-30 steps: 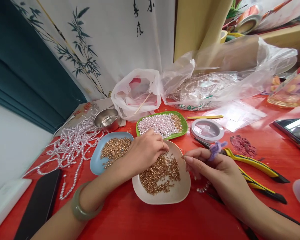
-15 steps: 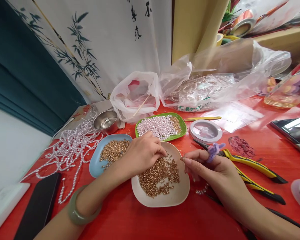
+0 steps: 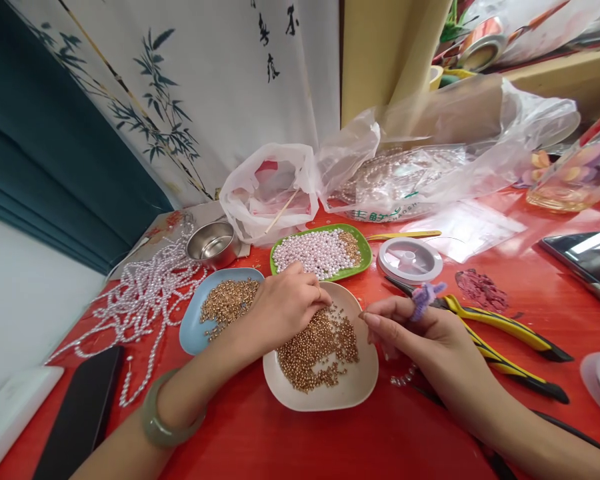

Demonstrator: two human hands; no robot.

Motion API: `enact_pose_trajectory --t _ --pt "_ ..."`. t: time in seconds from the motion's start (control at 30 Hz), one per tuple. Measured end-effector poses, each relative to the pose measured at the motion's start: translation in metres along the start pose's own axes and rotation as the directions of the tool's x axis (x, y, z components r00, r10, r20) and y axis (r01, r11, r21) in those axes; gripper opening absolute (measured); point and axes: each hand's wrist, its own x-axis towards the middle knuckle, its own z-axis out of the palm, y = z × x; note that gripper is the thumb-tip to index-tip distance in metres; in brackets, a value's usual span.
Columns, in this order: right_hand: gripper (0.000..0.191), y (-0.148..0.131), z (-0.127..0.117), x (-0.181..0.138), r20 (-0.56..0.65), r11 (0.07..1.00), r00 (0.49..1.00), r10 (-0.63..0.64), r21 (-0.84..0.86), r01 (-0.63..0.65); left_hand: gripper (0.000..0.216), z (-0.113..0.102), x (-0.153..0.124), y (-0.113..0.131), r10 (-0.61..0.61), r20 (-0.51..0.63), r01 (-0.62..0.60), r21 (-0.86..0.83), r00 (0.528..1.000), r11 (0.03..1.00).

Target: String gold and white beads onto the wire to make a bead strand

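Gold beads (image 3: pixel 300 367) under left hand (image 3: pixel 293 303), blue dish (image 3: pixel 193 327) partly hidden, pliers (image 3: pixel 510 328) nearby

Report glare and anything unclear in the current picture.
Head view: bright reflections on the phone at right and the flat plastic sheet; softer sheen on the red tabletop; whatever the right hand pinches is too small to identify.

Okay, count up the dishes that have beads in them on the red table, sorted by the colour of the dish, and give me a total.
Blue dish: 1
Green dish: 1
Cream dish: 1
Total: 3
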Motion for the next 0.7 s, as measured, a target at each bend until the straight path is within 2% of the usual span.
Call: enact_pose_trajectory --t 0.2,0.43,0.7 --pt "0.014 0.0 -0.001 -0.001 -0.006 1.0 1.0 -0.015 -0.017 0.014 0.018 -0.004 -0.001 0.002 -0.003 0.006 0.003 0.04 1.0 0.999" --pt "0.014 -0.001 0.0 -0.001 -0.019 1.0 1.0 -0.013 -0.009 0.013 0.016 0.008 0.003 0.007 0.06 -0.088 -0.056 0.045 0.994 0.997" --pt "0.015 -0.001 0.0 -0.001 0.001 1.0 1.0 -0.011 -0.018 0.011 0.013 0.011 0.004 0.01 0.071 -0.076 -0.063 0.101 0.995 0.993"
